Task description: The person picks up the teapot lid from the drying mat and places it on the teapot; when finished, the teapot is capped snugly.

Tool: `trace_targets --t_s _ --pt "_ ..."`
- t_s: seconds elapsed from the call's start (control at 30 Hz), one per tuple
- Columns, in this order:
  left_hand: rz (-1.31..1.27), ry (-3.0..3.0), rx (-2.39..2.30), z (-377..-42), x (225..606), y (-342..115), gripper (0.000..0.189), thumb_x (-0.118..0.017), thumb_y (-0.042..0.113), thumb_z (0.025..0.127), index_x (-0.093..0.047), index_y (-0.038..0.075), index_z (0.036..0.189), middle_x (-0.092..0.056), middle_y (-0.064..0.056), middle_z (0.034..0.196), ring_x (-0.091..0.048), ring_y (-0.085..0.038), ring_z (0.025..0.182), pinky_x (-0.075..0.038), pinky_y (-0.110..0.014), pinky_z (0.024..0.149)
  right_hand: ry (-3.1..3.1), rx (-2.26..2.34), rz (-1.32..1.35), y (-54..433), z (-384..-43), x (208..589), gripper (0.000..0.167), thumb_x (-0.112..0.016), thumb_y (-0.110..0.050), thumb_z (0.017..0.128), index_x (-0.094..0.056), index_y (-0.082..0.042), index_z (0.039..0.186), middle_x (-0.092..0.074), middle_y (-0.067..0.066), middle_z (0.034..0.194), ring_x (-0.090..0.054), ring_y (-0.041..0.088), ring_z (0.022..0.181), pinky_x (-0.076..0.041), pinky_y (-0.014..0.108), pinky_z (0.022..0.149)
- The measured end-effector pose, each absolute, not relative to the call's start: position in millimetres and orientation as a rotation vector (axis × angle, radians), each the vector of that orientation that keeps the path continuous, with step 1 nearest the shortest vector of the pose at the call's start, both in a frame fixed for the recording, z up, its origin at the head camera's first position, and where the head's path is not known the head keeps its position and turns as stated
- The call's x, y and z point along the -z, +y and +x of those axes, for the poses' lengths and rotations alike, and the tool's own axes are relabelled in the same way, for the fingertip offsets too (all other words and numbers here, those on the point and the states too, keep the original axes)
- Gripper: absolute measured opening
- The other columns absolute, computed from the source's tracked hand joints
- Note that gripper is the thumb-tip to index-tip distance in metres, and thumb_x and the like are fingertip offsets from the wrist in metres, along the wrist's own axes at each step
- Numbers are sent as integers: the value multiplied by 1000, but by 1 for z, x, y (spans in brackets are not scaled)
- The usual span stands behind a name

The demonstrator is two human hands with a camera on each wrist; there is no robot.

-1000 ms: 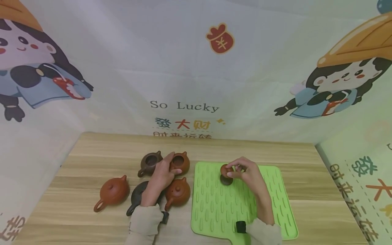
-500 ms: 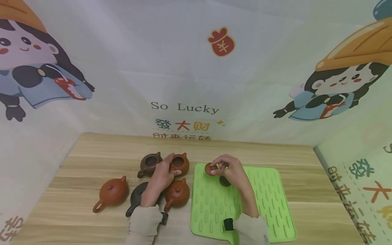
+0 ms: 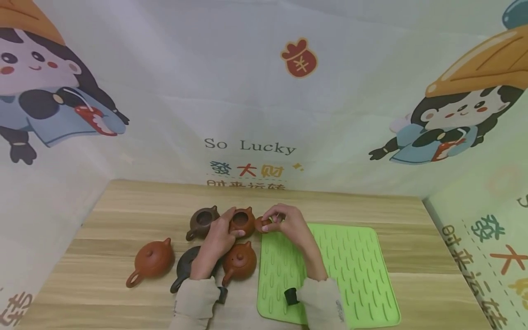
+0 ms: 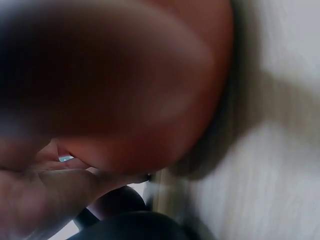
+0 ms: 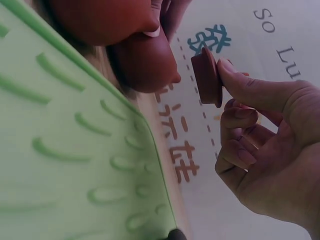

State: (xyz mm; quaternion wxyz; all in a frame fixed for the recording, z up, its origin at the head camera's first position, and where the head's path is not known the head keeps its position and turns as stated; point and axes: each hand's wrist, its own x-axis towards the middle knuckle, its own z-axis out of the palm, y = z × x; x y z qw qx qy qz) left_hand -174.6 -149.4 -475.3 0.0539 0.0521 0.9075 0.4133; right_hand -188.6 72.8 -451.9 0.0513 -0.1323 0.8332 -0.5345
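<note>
My left hand grips a lidless reddish-brown teapot, fingers on its far side and thumb on its near side. The teapot stands on the table, its round opening facing up. Between thumb and fingers, my right hand pinches a small reddish-brown teapot lid by its knob. In the right wrist view the lid is tilted on edge, clear of the teapot body. The head view puts it just right of that teapot, over the mat's back left corner. Up close, the left wrist view shows the teapot wall blurred.
A lidless dark brown teapot stands left of the held one. Nearer me are a lidded reddish teapot, a black teapot partly under my left forearm, and another lidded reddish teapot. A green ridged mat lies right.
My right hand has carried the lid left from above the dark lid on the mat to beside the open teapot. The dark lid is now hidden behind my right arm. My left hand stays put.
</note>
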Motion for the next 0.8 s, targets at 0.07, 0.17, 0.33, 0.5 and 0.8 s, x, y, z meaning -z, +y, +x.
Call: trace_targets --t_s 0.07,0.17,0.33,0.5,0.8 --pt "157 2758 -1247 -174 475 -149 72 -78 6 102 -42 -12 161 -52 -36 159 -51 -51 149 -49 -63 118 2550 1593 -425 69 -192 452 16 -91 -2 85 -83 -2 98 -59 -2 80 -54 11 77 -47 26 74" --pt "164 2764 -1245 -173 474 -149 72 -79 5 101 -43 -13 161 -53 -36 158 -52 -51 148 -49 -63 117 2566 1558 -450 63 -196 451 16 -92 -4 86 -83 -3 99 -59 -2 80 -54 11 76 -47 27 74" --pt "178 2774 -1253 -173 474 -150 70 -79 4 100 -45 -14 159 -54 -37 157 -52 -52 147 -48 -64 118 2574 1547 -479 53 -202 449 16 -92 -5 86 -82 -3 98 -59 -1 80 -53 11 75 -48 28 75" --pt "182 2770 -1265 -173 473 -150 71 -81 5 99 -46 -14 158 -55 -37 156 -52 -53 147 -48 -64 118 2593 1525 -513 41 -207 449 15 -92 -5 86 -81 -3 96 -57 -2 78 -52 10 73 -47 26 73" --pt "167 2781 -1252 -175 473 -153 69 -82 8 99 -50 -9 157 -62 -35 148 -58 -52 141 -52 -63 113 2606 1539 -570 22 -214 456 16 -93 -1 84 -79 -1 91 -61 1 75 -51 9 71 -45 22 68"
